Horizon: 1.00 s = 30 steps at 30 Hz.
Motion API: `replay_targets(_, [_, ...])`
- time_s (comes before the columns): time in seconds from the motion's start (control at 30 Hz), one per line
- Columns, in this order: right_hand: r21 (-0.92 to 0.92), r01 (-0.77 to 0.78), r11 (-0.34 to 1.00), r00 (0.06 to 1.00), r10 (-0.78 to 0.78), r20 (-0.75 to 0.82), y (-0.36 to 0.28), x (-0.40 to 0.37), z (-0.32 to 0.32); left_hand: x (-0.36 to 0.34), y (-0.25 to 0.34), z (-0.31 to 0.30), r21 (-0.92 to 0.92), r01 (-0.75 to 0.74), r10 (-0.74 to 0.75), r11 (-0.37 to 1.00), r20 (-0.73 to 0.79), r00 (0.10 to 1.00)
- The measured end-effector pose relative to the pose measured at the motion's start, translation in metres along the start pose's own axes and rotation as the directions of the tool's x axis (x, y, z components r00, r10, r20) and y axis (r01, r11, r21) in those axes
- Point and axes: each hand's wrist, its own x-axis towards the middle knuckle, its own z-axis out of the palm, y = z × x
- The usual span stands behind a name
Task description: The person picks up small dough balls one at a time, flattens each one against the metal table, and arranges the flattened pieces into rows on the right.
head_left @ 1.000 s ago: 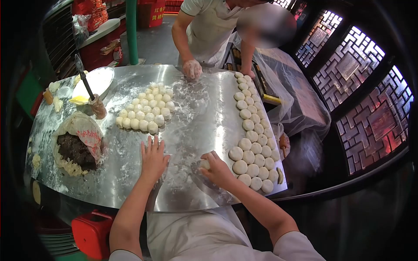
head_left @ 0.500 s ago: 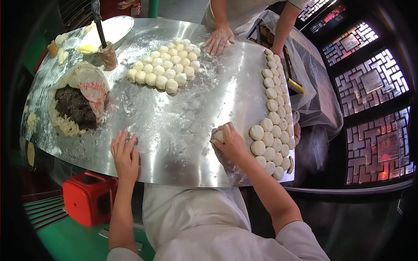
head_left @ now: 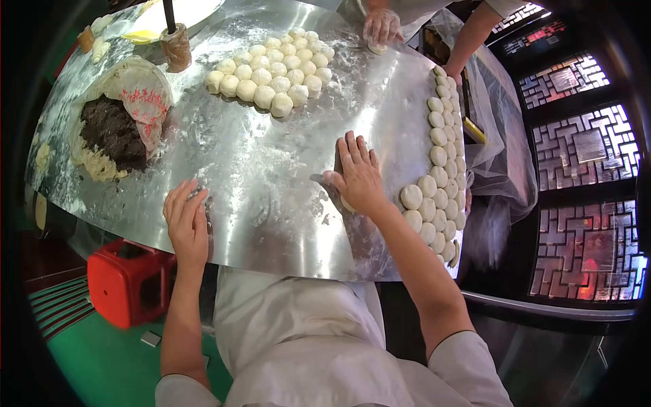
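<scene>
At the near edge of the worktop (head_left: pixel 271 169), right of centre, my right hand (head_left: pixel 357 178) lies palm down with its fingers (head_left: pixel 352 150) spread apart and flat. The dough piece (head_left: pixel 346 204) sits under the palm; only a pale sliver shows at the heel of the hand. Nothing is gripped. My left hand (head_left: pixel 186 224) rests flat on the worktop's near rim, fingers loosely together, holding nothing.

Judgement: the step in hand is pressing one piece flat. It lies just beside the near end of the row of flattened rounds (head_left: pixel 428 193) along the right edge.

Next move, as I read it, calls for lifting the palm cleanly off the floured steel without tearing the piece. The piece then needs setting against the row's near end without overlapping its neighbours.

Also noted: a cluster of dough balls (head_left: pixel 271 74) across the worktop, a dark filling mound (head_left: pixel 112 132) to the left, and a co-worker's hand (head_left: pixel 381 26) at the far edge.
</scene>
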Motion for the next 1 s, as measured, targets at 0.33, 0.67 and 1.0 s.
replay_targets(0.33, [0.521,0.093,0.848,0.995,-0.096,-0.022,-0.009,-0.099,-0.043,-0.002,-0.008,0.005,0.03,-0.007,0.007,1.0,0.005,1.0])
replay_targets(0.67, [0.123,0.144,0.982,0.978,-0.123,-0.166,-0.057,-0.063,-0.008,-0.002,-0.008,0.006,0.065,-0.003,0.002,0.998,0.015,1.0])
replay_targets(1.0, [0.637,-0.457,0.62,0.889,0.302,0.344,-0.025,-0.183,-0.038,0.003,0.002,0.004,0.013,0.007,-0.008,1.0,0.027,1.0])
